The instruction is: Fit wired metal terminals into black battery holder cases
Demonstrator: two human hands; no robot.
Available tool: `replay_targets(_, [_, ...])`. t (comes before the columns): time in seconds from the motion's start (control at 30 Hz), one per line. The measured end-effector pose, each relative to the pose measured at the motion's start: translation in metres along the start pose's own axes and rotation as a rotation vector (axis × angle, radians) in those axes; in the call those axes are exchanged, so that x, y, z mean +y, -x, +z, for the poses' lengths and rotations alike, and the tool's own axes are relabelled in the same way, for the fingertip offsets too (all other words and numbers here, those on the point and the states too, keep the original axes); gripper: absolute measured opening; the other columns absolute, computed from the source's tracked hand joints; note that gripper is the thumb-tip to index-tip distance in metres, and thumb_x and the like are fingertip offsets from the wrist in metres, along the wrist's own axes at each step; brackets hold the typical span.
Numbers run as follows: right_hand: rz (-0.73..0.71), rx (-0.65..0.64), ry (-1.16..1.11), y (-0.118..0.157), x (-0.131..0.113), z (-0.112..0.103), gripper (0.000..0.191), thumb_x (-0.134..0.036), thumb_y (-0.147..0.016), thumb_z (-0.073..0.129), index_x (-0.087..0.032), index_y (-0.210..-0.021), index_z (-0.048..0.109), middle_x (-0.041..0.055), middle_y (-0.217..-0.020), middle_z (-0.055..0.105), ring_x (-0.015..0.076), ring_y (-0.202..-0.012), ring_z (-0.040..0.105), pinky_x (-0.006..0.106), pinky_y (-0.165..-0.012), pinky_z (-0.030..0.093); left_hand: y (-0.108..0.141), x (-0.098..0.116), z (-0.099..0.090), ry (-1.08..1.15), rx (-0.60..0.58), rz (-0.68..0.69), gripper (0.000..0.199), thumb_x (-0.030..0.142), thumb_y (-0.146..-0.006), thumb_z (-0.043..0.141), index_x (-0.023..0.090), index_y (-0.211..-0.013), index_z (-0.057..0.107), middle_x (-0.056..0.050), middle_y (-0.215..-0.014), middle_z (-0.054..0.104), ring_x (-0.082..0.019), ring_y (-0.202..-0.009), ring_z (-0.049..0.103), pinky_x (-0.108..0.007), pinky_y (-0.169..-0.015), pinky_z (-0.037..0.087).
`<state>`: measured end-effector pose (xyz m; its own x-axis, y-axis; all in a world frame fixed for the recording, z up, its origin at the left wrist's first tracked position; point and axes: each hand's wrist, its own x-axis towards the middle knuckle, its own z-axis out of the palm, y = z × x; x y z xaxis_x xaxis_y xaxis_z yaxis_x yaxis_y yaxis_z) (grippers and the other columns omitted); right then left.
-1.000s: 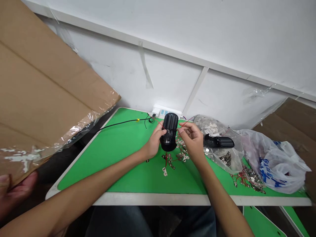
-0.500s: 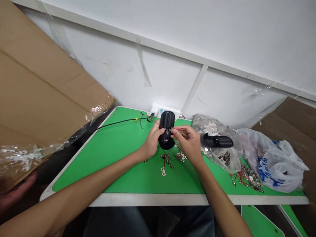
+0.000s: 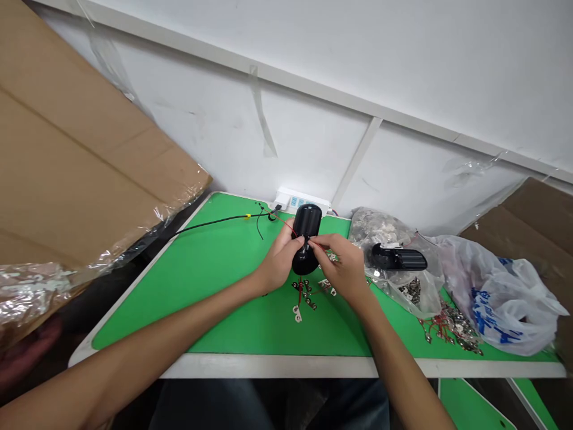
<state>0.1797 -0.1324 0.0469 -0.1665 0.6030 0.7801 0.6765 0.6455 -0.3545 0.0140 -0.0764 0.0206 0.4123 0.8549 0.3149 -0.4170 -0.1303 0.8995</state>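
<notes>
A black ribbed plastic housing (image 3: 307,222) is held firmly by the left hand (image 3: 280,260) above the green table (image 3: 147,304). Narrowly pinched fingertips (image 3: 314,242) of the right hand (image 3: 342,266) are placed on its front, but what is pinched cannot be told. Wired metal terminals (image 3: 304,295) are lying at 6 o'clock from it.

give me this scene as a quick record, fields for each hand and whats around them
left hand: grips a black ribbed plastic housing
right hand: fingertips at the housing's front
beside hands: metal terminals on red wires on a green table top
to the right: second black housing on a clear bag of metal parts, white plastic bag with blue print
behind: white power strip, black cable
</notes>
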Motion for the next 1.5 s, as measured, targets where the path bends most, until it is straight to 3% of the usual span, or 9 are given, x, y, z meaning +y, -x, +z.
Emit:
replay_targets(0.53, [-0.071,-0.002,0.022,-0.0048,0.0033,-0.0029,0.012,-0.018,-0.105,0.063,-0.025,-0.111,0.071,0.0064,-0.104,0.08,0.0217,-0.096,0.076,0.039,-0.084,0.064,0.0029,0.0079,0.0048,-0.215,0.04,0.103,0.039,0.031,-0.098,0.062,0.021,-0.135,0.057,-0.005,-0.118,0.063,-0.024,-0.111,0.057,-0.039,-0.108,0.046])
replay_targets(0.87, [-0.116,-0.023,0.107,-0.0024,0.0044,-0.0041,0.014,-0.014,-0.104,0.063,-0.024,-0.113,0.068,0.0077,-0.105,0.079,0.0222,-0.096,0.075,0.038,-0.084,0.061,0.0021,0.0088,0.0047,-0.274,0.052,0.104,0.032,0.031,-0.099,0.061,0.022,-0.129,0.057,-0.004,-0.11,0.06,-0.022,-0.105,0.056,-0.037,-0.102,0.048])
replay_targets(1.23, [-0.125,-0.044,0.105,-0.0024,0.0064,-0.004,0.016,-0.016,-0.105,0.061,-0.023,-0.116,0.07,0.0083,-0.106,0.079,0.022,-0.097,0.076,0.038,-0.084,0.061,0.0016,0.006,0.0034,-0.223,0.048,0.089,0.032,0.035,-0.099,0.064,0.022,-0.127,0.057,-0.005,-0.11,0.062,-0.024,-0.109,0.059,-0.042,-0.102,0.05])
replay_targets(1.5, [-0.071,-0.039,0.065,-0.0027,0.0051,-0.0048,0.017,-0.02,-0.106,0.061,-0.026,-0.116,0.074,0.0079,-0.107,0.081,0.0235,-0.1,0.077,0.042,-0.088,0.064,0.0031,0.0081,0.0067,-0.079,0.037,0.028,0.04,0.037,-0.097,0.069,0.023,-0.132,0.055,-0.006,-0.122,0.065,-0.024,-0.118,0.061,-0.043,-0.112,0.048])
